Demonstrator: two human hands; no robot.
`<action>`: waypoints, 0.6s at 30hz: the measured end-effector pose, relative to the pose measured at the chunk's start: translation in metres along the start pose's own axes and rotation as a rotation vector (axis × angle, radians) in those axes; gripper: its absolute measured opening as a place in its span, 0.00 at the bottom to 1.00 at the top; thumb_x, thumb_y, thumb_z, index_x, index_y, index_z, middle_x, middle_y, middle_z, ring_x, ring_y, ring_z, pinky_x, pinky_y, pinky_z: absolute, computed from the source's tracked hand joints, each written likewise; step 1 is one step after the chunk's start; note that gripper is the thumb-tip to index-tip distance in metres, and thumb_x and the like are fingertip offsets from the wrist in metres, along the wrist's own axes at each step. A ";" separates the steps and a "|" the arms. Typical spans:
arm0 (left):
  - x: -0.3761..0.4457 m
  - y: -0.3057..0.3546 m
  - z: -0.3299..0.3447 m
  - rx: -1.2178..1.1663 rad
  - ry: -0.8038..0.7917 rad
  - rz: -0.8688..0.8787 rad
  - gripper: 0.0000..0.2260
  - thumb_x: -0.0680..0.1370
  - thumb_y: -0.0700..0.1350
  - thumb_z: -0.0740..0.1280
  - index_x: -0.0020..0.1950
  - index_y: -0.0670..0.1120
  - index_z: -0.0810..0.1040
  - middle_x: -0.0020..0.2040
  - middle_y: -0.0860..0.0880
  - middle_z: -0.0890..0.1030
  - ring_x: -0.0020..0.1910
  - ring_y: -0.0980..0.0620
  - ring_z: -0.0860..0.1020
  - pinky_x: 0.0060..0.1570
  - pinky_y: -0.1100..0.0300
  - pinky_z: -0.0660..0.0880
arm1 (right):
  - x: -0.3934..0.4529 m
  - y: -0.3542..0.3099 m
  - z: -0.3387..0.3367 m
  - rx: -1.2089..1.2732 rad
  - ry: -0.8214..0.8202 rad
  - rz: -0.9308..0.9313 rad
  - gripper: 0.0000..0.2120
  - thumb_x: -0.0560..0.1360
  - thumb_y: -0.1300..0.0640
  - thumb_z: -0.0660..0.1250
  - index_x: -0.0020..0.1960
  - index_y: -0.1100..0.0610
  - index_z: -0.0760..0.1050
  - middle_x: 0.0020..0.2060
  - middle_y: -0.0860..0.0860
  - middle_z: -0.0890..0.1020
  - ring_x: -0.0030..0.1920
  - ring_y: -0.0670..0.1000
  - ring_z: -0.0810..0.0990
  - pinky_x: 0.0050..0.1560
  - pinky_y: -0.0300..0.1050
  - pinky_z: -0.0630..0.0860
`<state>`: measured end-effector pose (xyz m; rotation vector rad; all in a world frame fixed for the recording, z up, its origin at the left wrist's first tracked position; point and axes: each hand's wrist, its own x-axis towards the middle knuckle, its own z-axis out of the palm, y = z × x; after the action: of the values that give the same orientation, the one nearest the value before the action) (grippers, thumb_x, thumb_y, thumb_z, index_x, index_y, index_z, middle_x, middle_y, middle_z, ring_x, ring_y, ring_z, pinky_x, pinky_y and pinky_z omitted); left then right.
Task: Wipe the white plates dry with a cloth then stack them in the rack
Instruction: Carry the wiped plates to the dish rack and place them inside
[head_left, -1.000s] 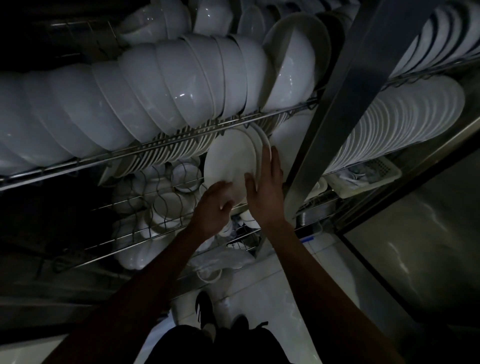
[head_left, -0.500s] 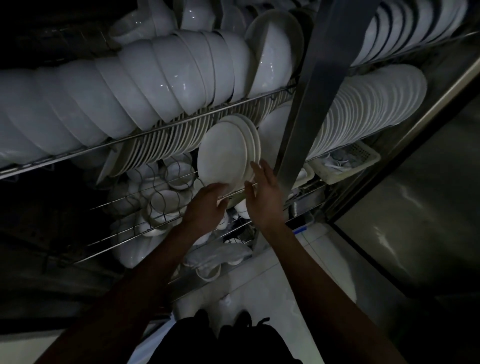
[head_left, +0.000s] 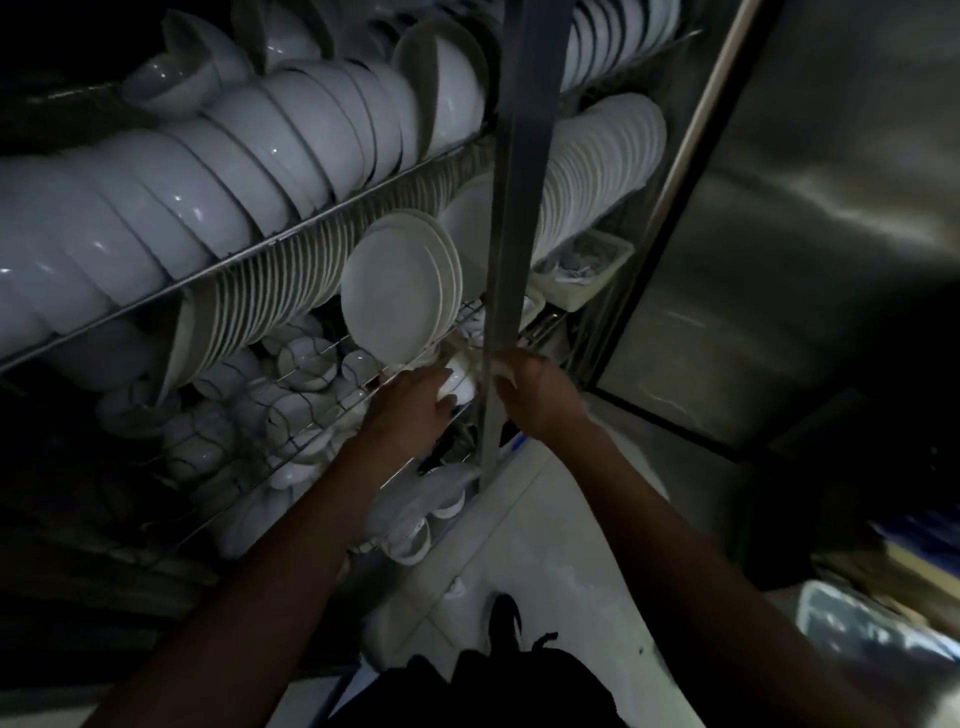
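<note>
A few white plates (head_left: 395, 291) stand on edge at the front of a long row of plates (head_left: 270, 296) on the rack's wire shelf (head_left: 306, 436). My left hand (head_left: 410, 410) hangs just below them with loosely curled fingers, close to a small white bowl (head_left: 460, 387); it grips nothing I can make out. My right hand (head_left: 537, 389) is to the right, beside the rack's steel post (head_left: 511, 208), fingers relaxed and apart from the plates. No cloth is in view.
Large white bowls (head_left: 218, 171) fill the shelf above. More plates (head_left: 597, 161) stand right of the post, above a white basket (head_left: 584, 273). Small cups and bowls (head_left: 306, 364) crowd the lower shelf. A steel cabinet (head_left: 810, 234) is at the right; my feet are on pale floor (head_left: 530, 545).
Both hands have let go of the plates and dropped down away from them. The plates stay standing in the rack. My view has swung to the left and lower.
</note>
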<state>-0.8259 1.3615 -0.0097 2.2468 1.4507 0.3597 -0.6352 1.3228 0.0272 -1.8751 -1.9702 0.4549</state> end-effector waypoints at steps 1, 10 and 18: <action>-0.006 0.004 0.001 -0.027 -0.018 0.003 0.18 0.82 0.48 0.63 0.71 0.47 0.74 0.66 0.44 0.78 0.64 0.43 0.76 0.62 0.47 0.73 | -0.011 -0.002 -0.002 0.001 0.029 0.032 0.15 0.80 0.59 0.62 0.66 0.58 0.77 0.61 0.59 0.80 0.58 0.61 0.80 0.55 0.52 0.77; -0.070 0.060 -0.003 -0.013 -0.088 0.227 0.08 0.79 0.50 0.60 0.51 0.51 0.77 0.45 0.47 0.80 0.45 0.43 0.80 0.40 0.52 0.77 | -0.128 -0.027 -0.016 -0.008 0.197 0.191 0.11 0.81 0.60 0.62 0.57 0.62 0.80 0.55 0.60 0.81 0.52 0.62 0.81 0.50 0.54 0.78; -0.096 0.142 0.002 0.046 -0.164 0.451 0.20 0.82 0.52 0.62 0.75 0.53 0.71 0.70 0.48 0.76 0.65 0.46 0.76 0.58 0.58 0.72 | -0.230 -0.023 -0.053 0.004 0.368 0.391 0.15 0.81 0.57 0.64 0.67 0.56 0.77 0.62 0.57 0.81 0.60 0.61 0.79 0.58 0.55 0.77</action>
<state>-0.7518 1.2233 0.0602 2.5638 0.8716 0.2710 -0.6213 1.0906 0.0727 -2.1651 -1.3723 0.1962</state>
